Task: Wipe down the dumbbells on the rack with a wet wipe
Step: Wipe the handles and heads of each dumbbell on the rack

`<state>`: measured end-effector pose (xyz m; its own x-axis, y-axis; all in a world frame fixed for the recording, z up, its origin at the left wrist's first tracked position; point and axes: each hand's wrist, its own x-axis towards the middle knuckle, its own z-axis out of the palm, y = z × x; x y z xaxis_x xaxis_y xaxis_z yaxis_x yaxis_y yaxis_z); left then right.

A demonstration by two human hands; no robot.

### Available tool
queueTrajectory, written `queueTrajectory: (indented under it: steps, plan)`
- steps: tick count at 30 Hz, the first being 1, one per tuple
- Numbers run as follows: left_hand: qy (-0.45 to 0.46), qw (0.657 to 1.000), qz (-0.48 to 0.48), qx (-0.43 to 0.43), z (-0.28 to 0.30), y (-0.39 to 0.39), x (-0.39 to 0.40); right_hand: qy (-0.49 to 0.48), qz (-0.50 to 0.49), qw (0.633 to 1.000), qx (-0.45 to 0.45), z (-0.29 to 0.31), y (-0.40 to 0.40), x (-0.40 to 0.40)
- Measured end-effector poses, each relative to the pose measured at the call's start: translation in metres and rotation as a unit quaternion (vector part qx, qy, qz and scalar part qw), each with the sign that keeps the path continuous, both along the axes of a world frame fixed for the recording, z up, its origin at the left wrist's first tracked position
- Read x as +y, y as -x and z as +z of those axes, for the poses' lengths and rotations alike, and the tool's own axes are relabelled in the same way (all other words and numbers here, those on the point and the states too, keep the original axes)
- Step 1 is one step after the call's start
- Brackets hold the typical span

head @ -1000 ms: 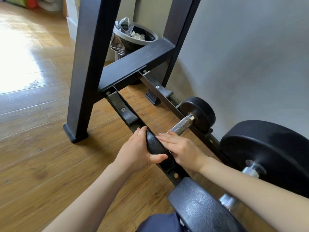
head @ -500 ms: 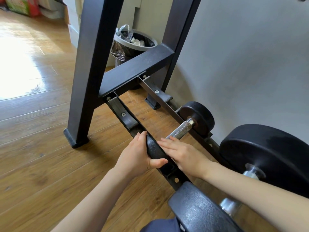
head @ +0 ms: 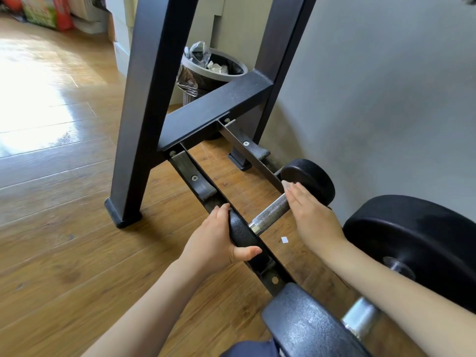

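Note:
A small black dumbbell lies across the two lowest rails of the black rack [head: 152, 99]; its knurled steel handle [head: 270, 215] shows between my hands. My left hand [head: 213, 243] grips the dumbbell's near head [head: 239, 230], thumb hooked under it. My right hand [head: 311, 212] lies flat with straight fingers over the far end of the handle, next to the far head [head: 313, 176]. A bit of white, apparently the wet wipe [head: 285, 183], peeks out at its fingertips. A larger dumbbell [head: 412, 243] sits on the rails nearer to me, under my right forearm.
A grey wall [head: 373, 99] runs close behind the rack on the right. A lined waste bin [head: 237, 67] with crumpled wipes stands behind the rack's frame. A small white scrap [head: 284, 240] lies on the wooden floor under the rails. Open floor spreads to the left.
My right hand has slid along the handle from the near head to the far head, baring the knurled handle. My left hand keeps its grip on the near head.

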<state>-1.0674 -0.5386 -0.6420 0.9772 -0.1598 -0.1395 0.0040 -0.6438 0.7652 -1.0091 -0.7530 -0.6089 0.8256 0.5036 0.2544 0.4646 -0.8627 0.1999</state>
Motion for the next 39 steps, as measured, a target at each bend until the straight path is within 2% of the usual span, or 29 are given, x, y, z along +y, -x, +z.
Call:
queueTrajectory:
  steps: [4, 9, 11, 14, 20, 22, 24, 27, 29, 32, 34, 37, 39]
  plan:
    - [0.005, 1.0, 0.001, -0.002, -0.002, -0.001, 0.001, 0.004, -0.034, 0.999, 0.008, -0.005, 0.017, -0.011]
    - [0.008, 1.0, 0.002, -0.001, -0.001, 0.0, 0.0, -0.017, 0.003, 0.999, 0.038, 0.003, 0.0, 0.0]
    - [0.005, 1.0, 0.001, 0.002, 0.0, 0.0, -0.001, -0.019, -0.013, 0.998, 0.065, 0.004, -0.001, 0.004]
    - [0.006, 1.0, 0.002, 0.006, 0.001, 0.001, -0.001, -0.071, -0.046, 0.993, 0.084, 0.005, 0.012, 0.0]
    - [0.013, 1.0, 0.005, 0.006, 0.002, 0.001, 0.0, -0.166, -0.041, 0.981, 0.097, 0.008, 0.0, -0.004]
    - [0.012, 1.0, 0.003, 0.007, 0.003, 0.002, -0.001, -0.145, -0.017, 0.985, 0.093, 0.003, 0.002, 0.005]
    - [0.004, 1.0, 0.0, 0.009, 0.003, 0.002, -0.001, -0.08, 0.089, 0.987, 0.108, -0.012, 0.016, 0.019]
    - [-0.001, 1.0, 0.001, 0.008, 0.004, 0.001, -0.002, 0.006, 0.228, 0.967, 0.111, -0.018, 0.024, 0.021]
    - [0.0, 1.0, 0.0, 0.011, 0.004, 0.002, -0.001, 0.008, 0.189, 0.98, 0.056, -0.006, 0.004, 0.008]
    - [0.001, 1.0, 0.002, 0.014, 0.006, 0.004, -0.001, -0.036, 0.054, 0.996, 0.057, 0.0, -0.009, -0.006]
    - [0.001, 1.0, 0.004, 0.014, 0.007, 0.005, -0.002, -0.042, 0.082, 0.993, 0.068, -0.012, 0.0, 0.004]
    - [0.006, 1.0, 0.016, 0.017, 0.008, 0.007, -0.003, 0.011, 0.214, 0.972, 0.095, -0.023, 0.02, 0.014]
    - [0.002, 1.0, 0.021, 0.017, 0.009, 0.01, -0.004, -0.002, 0.205, 0.974, 0.094, -0.016, 0.008, 0.006]
